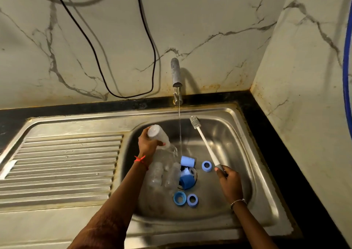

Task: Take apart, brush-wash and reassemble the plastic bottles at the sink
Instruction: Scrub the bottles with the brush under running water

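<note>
My left hand (147,145) grips a clear plastic bottle (159,135) tipped mouth-down over the sink basin (228,134), with water spilling from its mouth. My right hand (229,182) holds the grey handle of a white bottle brush (204,143), bristle head up and away from the bottle. Two more clear bottles (156,174) lie on the basin floor. Around the drain lie blue caps (187,161) and blue rings (206,165); two further rings (180,198) sit nearer me.
The tap (176,73) runs a thin stream into the basin between bottle and brush. A ribbed steel drainboard (62,163) lies to the left. A black cable (148,31) hangs on the marble wall. Black counter (266,134) borders the sink on the right.
</note>
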